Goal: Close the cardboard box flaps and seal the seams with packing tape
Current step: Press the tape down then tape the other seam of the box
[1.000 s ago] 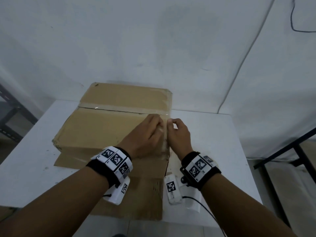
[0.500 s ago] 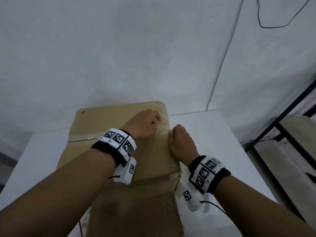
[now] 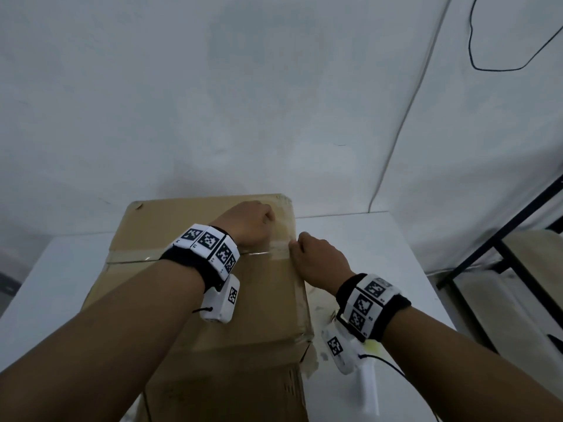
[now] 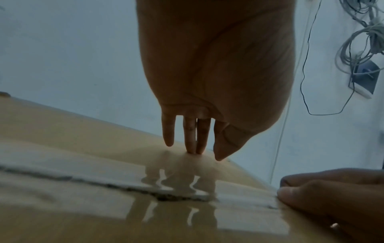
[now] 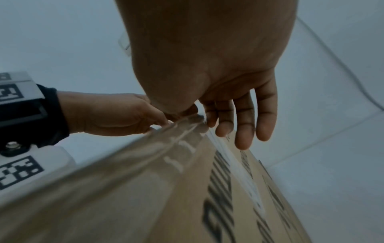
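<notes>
- Cardboard box (image 3: 195, 300) sat on bench (image 3: 380, 239), flaps closed, tape (image 3: 275, 246) along seam
- Left hand (image 3: 248, 225): straight fingers (image 4: 192, 136) pressed the lid beyond the seam, holding nothing
- Right hand (image 3: 320, 263): fingers (image 5: 243, 115) loosely extended down the box side at the tape end, thumb at the edge
- Judged step: sealing tape end; next, rub it down over the edge

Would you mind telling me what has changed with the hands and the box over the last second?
The left hand slid along the tape toward the box's far right corner, its fingers now pressing there. The right hand moved from the top onto the box's right edge, fingers draped over the side. The cardboard box stays shut on the white table, though the camera view has shifted.
</notes>
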